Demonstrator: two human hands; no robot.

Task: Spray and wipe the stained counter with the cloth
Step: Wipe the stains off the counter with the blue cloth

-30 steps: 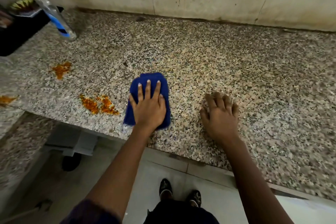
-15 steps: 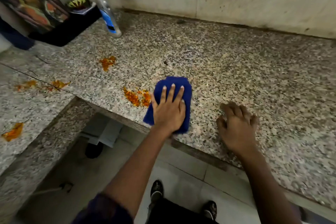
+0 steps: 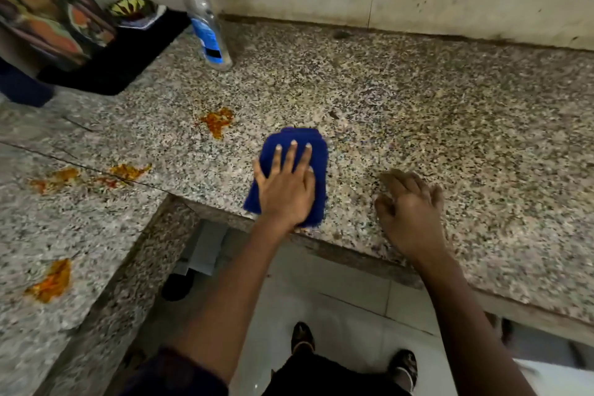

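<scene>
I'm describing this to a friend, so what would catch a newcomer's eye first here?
The bright blue cloth near the speckled counter's front edge, pressed flat under the left hand. Next, orange stains: one just beyond and left of the cloth, more on the left section. A clear spray bottle stands by the back wall.

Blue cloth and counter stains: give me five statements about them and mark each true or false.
1. The left hand presses flat on the blue cloth. True.
2. The right hand holds the spray bottle. False: the bottle stands alone near the wall; the right hand holds nothing.
3. An orange stain lies left of the cloth, uncovered. True.
4. The cloth lies at the back wall. False: it lies near the front edge of the counter.
5. All stains are gone. False: several orange patches remain at the left.
</scene>
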